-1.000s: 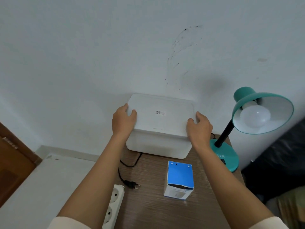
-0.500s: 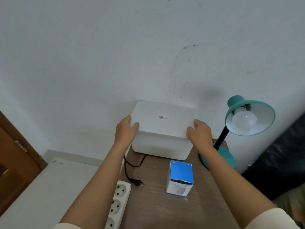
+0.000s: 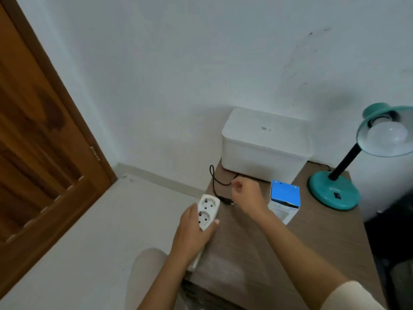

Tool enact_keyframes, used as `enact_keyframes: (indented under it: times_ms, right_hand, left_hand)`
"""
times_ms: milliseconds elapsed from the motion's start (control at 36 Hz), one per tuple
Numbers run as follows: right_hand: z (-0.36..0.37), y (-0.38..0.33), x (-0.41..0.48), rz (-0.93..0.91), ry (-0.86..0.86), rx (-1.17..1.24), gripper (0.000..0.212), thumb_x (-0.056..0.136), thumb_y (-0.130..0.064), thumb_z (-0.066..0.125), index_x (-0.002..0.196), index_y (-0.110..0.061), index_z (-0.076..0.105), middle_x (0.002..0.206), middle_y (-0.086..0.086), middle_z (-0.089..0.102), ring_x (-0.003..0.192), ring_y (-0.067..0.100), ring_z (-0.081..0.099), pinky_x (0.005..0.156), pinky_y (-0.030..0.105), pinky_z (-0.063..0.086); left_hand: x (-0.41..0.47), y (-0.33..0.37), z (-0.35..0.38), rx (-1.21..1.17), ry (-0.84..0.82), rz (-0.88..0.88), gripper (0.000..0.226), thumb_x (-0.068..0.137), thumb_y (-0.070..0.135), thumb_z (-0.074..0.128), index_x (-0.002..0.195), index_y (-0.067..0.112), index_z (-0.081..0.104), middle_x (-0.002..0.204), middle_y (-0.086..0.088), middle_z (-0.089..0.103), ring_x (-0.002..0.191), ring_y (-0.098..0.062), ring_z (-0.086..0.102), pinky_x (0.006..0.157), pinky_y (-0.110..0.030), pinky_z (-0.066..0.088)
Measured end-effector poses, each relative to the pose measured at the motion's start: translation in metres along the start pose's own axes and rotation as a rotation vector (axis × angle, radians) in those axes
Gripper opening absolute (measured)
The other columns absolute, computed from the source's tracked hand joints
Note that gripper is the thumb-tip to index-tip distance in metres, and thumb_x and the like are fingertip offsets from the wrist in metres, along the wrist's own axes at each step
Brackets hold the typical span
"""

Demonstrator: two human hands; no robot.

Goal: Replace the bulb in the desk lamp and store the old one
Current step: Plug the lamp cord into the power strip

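A teal desk lamp (image 3: 333, 193) stands at the table's far right, with a white bulb (image 3: 388, 133) in its shade. The lamp's black plug (image 3: 226, 201) lies unplugged on the table, its cable looping back under a lidded white storage box (image 3: 266, 148) against the wall. A blue and white bulb carton (image 3: 285, 194) stands upright in front of that box. My left hand (image 3: 192, 233) grips a white power strip (image 3: 208, 209) at the table's left edge. My right hand (image 3: 245, 195) hovers with curled fingers just right of the plug; whether it touches the cable is unclear.
The brown wooden table (image 3: 312, 247) fills the lower right. A wooden door (image 3: 40, 135) stands at the left, with pale floor between it and the table. My knee (image 3: 145, 267) shows at the bottom. A dark object lies beyond the table's right edge.
Both hands have left the white box's lid. My left hand has taken hold of the power strip, my right hand has come down beside the plug, and my view has swung left.
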State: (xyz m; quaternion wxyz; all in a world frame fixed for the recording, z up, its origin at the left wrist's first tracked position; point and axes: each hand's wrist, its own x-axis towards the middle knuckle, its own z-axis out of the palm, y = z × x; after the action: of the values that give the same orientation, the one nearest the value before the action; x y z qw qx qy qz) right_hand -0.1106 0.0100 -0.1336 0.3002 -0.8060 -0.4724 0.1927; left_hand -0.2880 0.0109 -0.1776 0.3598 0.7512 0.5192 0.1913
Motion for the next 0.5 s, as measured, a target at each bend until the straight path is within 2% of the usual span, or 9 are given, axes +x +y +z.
enact_keyframes:
  times_ms: [56, 111, 194, 306, 417, 500]
  right_hand:
    - [0.016, 0.006, 0.002, 0.015, -0.078, -0.041, 0.022, 0.083, -0.010, 0.054, 0.100, -0.004, 0.066, 0.105, 0.016, 0.067, 0.099, 0.030, 0.061, 0.086, 0.038, 0.051]
    - [0.026, 0.014, 0.006, 0.022, -0.149, -0.075, 0.020, 0.083, -0.013, 0.057, 0.099, -0.004, 0.066, 0.105, 0.016, 0.067, 0.096, 0.028, 0.062, 0.086, 0.040, 0.053]
    - [0.032, 0.020, 0.010, -0.023, -0.237, -0.119, 0.025, 0.084, -0.015, 0.058, 0.108, -0.010, 0.067, 0.110, 0.013, 0.066, 0.100, 0.025, 0.062, 0.090, 0.036, 0.052]
    - [0.035, 0.022, 0.016, -0.103, -0.266, -0.226, 0.028, 0.086, -0.016, 0.058, 0.113, -0.010, 0.064, 0.112, 0.014, 0.059, 0.105, 0.028, 0.056, 0.085, 0.030, 0.045]
    - [0.037, 0.021, 0.021, -0.049, -0.299, -0.243, 0.026, 0.085, -0.015, 0.060, 0.110, -0.007, 0.063, 0.115, 0.014, 0.059, 0.105, 0.026, 0.055, 0.085, 0.031, 0.045]
    - [0.035, 0.025, 0.022, 0.015, -0.276, -0.187, 0.025, 0.081, -0.005, 0.063, 0.105, -0.007, 0.064, 0.114, 0.013, 0.060, 0.101, 0.023, 0.056, 0.085, 0.028, 0.046]
  left_hand:
    - [-0.007, -0.005, 0.003, 0.012, 0.000, 0.020, 0.069, 0.076, 0.061, 0.060, 0.131, 0.027, 0.035, 0.125, 0.007, 0.047, 0.114, -0.013, 0.047, 0.084, -0.026, 0.044]
    - [-0.008, -0.005, 0.005, 0.056, 0.001, 0.040, 0.079, 0.078, 0.058, 0.060, 0.140, 0.022, 0.026, 0.134, 0.004, 0.042, 0.122, -0.014, 0.043, 0.091, -0.026, 0.041]
    - [-0.006, -0.007, 0.006, 0.123, -0.019, 0.031, 0.084, 0.083, 0.051, 0.058, 0.147, 0.019, 0.013, 0.145, 0.001, 0.034, 0.129, -0.015, 0.036, 0.097, -0.024, 0.035]
    - [-0.005, -0.011, 0.011, 0.109, 0.011, 0.021, 0.079, 0.085, 0.047, 0.057, 0.147, 0.019, 0.016, 0.143, 0.000, 0.037, 0.127, -0.015, 0.039, 0.096, -0.025, 0.038]
    - [-0.004, -0.015, 0.014, 0.104, 0.031, 0.022, 0.079, 0.084, 0.046, 0.057, 0.146, 0.017, 0.018, 0.141, -0.001, 0.040, 0.125, -0.016, 0.040, 0.097, -0.029, 0.041]
    - [-0.003, -0.017, 0.015, 0.110, 0.040, 0.025, 0.079, 0.084, 0.046, 0.057, 0.146, 0.017, 0.019, 0.140, -0.002, 0.041, 0.125, -0.016, 0.041, 0.096, -0.031, 0.043]
